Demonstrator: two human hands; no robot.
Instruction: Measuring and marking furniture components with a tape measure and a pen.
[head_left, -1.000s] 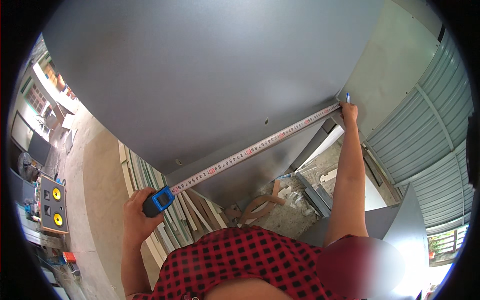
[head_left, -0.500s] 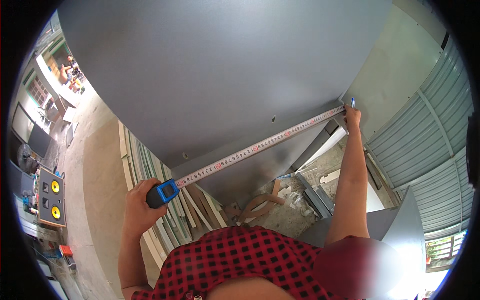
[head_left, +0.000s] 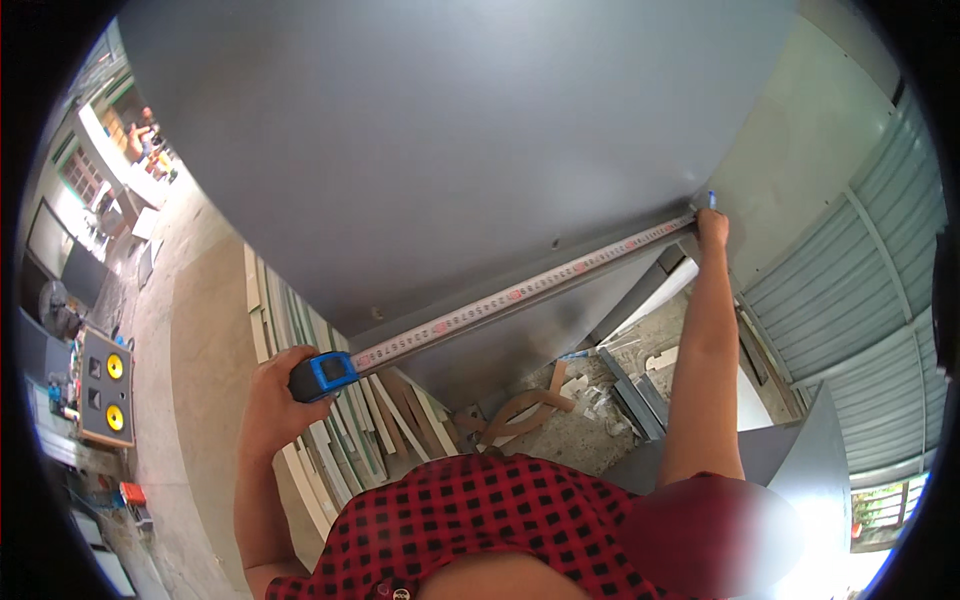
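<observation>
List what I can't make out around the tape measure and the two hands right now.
All in the head view:
- Tape blade: its far tip, hidden at the fingers of the right hand; the fine marks near there are too small and blurred.
- Blue-tipped pen: lower part, covered by the right hand.
- Tape measure case: rear end, covered by the left hand.
- Grey panel: top, cut off by the upper edge.
</observation>
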